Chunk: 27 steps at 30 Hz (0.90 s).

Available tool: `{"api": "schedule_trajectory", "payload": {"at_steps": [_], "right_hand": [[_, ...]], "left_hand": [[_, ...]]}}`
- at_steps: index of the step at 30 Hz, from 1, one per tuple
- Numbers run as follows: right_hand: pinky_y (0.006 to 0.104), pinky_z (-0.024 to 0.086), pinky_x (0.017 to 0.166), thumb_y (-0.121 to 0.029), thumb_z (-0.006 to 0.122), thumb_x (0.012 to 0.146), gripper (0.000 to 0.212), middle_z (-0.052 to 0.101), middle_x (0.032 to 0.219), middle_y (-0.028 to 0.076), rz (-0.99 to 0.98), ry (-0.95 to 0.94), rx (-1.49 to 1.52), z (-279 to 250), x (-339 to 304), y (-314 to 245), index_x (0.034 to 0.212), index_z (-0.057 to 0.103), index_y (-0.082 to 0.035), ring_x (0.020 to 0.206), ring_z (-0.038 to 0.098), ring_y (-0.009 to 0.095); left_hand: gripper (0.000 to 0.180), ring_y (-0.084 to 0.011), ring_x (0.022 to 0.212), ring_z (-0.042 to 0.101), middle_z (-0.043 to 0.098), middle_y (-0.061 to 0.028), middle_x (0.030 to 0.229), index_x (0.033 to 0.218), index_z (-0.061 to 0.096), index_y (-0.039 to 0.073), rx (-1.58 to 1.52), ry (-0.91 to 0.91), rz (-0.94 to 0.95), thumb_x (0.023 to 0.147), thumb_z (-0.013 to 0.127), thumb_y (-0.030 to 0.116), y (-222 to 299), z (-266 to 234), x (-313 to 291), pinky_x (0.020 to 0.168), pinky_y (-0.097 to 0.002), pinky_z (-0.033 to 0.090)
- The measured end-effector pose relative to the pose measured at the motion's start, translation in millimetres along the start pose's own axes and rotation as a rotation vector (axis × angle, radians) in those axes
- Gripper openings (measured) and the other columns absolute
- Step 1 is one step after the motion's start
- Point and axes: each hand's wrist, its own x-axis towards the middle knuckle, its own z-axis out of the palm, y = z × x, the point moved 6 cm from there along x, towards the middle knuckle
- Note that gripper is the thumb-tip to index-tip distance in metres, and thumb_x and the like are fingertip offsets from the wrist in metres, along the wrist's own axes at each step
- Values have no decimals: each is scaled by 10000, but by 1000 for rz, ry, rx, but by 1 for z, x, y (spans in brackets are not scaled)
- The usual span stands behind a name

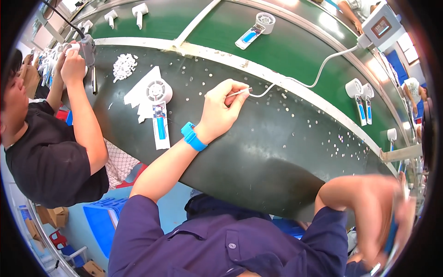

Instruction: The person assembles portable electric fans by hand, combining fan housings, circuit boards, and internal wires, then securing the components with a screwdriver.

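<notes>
My left hand (221,111), with a blue wristband (194,136) at the wrist, is closed in a pinch on the plug end of a white cable (318,76). The cable's small metal tip points out past my fingertips, above the dark table. Left of that hand lies a white handheld fan (158,91), its handle opened to show a blue battery cell (160,128) and a small circuit board. My right hand (380,221) is at the far right, off the table's edge. It is smeared by motion, so its fingers and anything in them cannot be made out.
The cable runs to a white box with a small screen (382,27). Several fans lie on the green conveyor (304,51) behind a white rail (221,59). A pile of small white parts (124,67) and scattered bits cover the table. A co-worker (50,152) works close on the left.
</notes>
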Motion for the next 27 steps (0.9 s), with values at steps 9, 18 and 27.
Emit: {"api": "schedule_trajectory", "payload": {"at_steps": [9,18,27], "right_hand": [[258,445,530,-332,329,963,589,588,910,202,2118,-780,910,69,-241,24,1357,306,105,572,537,163],[238,404,489,-289,319,990,419,558,767,124,2047,-894,791,82,-259,10,1184,466,52,524,493,128],[253,453,495,-230,429,958,275,617,833,105,2106,-1351,505,138,-362,21,1024,523,20,557,561,120]], "left_hand": [[96,-128,855,647,640,-101,871,936,575,-52,-6,0,58,855,608,-13,11,2,3,718,-246,538],[111,-140,823,647,634,-121,866,937,569,-58,-59,-37,47,851,615,-5,0,5,3,710,-256,538],[87,-226,730,632,570,-115,806,911,564,-29,121,-44,146,840,602,2,8,3,4,622,-313,496]]}}
